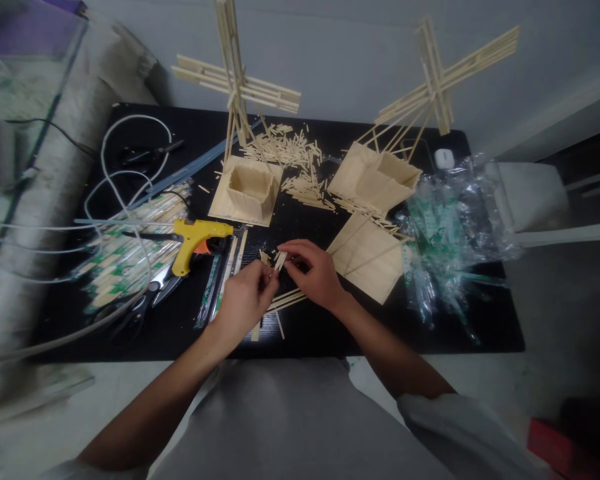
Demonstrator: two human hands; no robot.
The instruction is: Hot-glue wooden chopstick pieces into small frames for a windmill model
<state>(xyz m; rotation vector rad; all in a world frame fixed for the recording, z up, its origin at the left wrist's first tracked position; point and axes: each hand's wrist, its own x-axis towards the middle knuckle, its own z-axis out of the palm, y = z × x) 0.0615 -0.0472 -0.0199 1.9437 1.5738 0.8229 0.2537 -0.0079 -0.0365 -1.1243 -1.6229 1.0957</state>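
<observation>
Near the front middle of the black table, my left hand (245, 293) and my right hand (316, 272) meet at the fingertips. Between them is a short piece of wooden stick (281, 260), pinched by both hands; its finer shape is too small to make out. Under my hands lie a few longer wooden sticks (287, 301). A yellow hot glue gun (193, 241) with an orange trigger rests on its side left of my left hand. Beside it are bagged sticks (237, 257). A thin square wooden board (373, 257) lies right of my right hand.
Two windmill-like stick models stand at the back, on the left base (219, 200) and right base (353, 170). Cut stick pieces (293, 150) lie between them. Scissors (147, 297), a white cable (105, 157) and wrapped stick packs (125, 267) fill the left; crumpled plastic wrappers (440, 233) the right.
</observation>
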